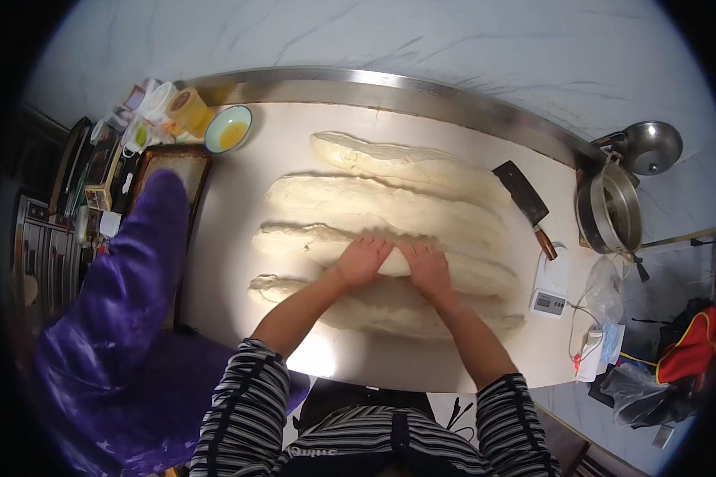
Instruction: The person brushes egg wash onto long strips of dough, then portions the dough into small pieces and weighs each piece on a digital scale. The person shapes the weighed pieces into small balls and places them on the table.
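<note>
Several long, pale logs of dough lie side by side across the white table point(227, 314). My left hand point(363, 260) and my right hand point(426, 269) rest close together over the middle of one log, the second from the near edge. The fingers of both curl over this dough point(477, 274), and the thumbs point toward each other. Nearer to me, another dough log point(390, 314) passes beneath my forearms. Beyond my hands are a wide, flattish dough log point(334, 199) and, farthest off, a narrower dough log point(406, 159).
A cleaver point(523, 195) lies right of the dough, beside a white digital scale point(550, 290). Metal pots point(608, 208) stand at the right edge. A bowl with yellow liquid point(229, 129) sits far left, near a baking tray point(197, 187). Shiny purple cloth point(127, 270), apparently a person's clothing, fills the left side.
</note>
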Motion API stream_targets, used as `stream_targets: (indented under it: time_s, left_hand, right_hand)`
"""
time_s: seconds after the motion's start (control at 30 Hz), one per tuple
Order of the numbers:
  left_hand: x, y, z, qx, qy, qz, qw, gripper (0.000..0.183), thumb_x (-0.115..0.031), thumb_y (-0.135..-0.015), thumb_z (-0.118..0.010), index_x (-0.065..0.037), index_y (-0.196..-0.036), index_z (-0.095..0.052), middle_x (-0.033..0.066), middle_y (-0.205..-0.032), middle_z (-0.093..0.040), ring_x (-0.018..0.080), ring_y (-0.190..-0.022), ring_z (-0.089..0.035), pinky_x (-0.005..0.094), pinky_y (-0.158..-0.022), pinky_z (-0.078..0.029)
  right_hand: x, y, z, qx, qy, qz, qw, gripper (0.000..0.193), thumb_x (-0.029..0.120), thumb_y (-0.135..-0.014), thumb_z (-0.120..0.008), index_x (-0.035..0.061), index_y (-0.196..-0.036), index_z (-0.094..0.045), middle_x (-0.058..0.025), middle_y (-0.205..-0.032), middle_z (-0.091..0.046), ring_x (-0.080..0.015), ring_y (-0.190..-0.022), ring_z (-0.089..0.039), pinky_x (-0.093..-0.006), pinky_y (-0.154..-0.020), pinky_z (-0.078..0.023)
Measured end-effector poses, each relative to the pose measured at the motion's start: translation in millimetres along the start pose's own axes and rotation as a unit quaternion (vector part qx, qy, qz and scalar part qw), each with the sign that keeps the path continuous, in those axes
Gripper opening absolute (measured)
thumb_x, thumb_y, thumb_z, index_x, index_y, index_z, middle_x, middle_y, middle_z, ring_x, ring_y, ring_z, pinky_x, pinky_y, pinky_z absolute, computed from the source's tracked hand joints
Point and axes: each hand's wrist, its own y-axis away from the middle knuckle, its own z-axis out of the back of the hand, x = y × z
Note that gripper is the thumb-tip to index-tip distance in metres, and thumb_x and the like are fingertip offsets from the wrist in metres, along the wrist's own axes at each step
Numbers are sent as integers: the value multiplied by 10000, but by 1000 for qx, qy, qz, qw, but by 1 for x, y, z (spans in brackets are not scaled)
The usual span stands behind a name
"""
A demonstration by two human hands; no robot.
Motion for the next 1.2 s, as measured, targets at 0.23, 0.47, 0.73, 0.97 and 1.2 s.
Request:
stream_targets:
  time_s: [0.23, 0.47, 0.73, 0.97, 1.2]
  left_hand:
    - [11, 26, 6, 19, 63, 22, 998, 711, -281, -666, -796, -110, -1281, -481, 103, -1101, -541, 299, -1050, -525, 443, -923, -406]
    - [22, 32, 61, -39, 11, -18, 999, 856, -438, -782, -709, -149, -1473, -295, 172, -1482, -323, 349, -1392, -281, 535, -1160, -128]
    - [31, -94, 53, -96, 91, -88, 987, 817, -375, -750, -755, -73, -1411, -382, 190, -1448, -355, 369, -1336, -338, 464, -1130, -260]
    - [-7, -133, 16, -54, -24, -32, 998, 824, -454, -742, -739, -201, -1435, -373, 167, -1320, -470, 341, -1224, -445, 492, -1027, -339]
    - [3, -135, 13, 26, 46, -23, 998, 805, -340, -743, -767, -205, -1433, -377, 138, -1179, -534, 316, -1136, -502, 477, -983, -359]
  right_hand:
    - [12, 5, 24, 82, -34, 3, 996, 651, 234, -704, -740, 233, -1318, -523, -59, -1091, -567, -287, -1009, -545, -438, -851, -435]
    - [2, -11, 29, 150, -102, 10, 983, 807, 361, -714, -758, 184, -1419, -408, -166, -1445, -374, -348, -1316, -371, -479, -1082, -290]
    - [-66, -74, 42, 53, 69, -66, 994, 881, 404, -688, -782, 169, -1434, -376, -137, -1467, -351, -305, -1371, -333, -574, -1099, -219]
    - [-138, -49, 70, 116, 37, -126, 985, 887, 349, -643, -833, 336, -1415, -395, -116, -1351, -468, -336, -1249, -460, -479, -982, -401]
    - [-161, -45, 101, 192, 8, -84, 978, 737, 273, -725, -780, 325, -1377, -439, -102, -1041, -580, -301, -982, -593, -441, -757, -495]
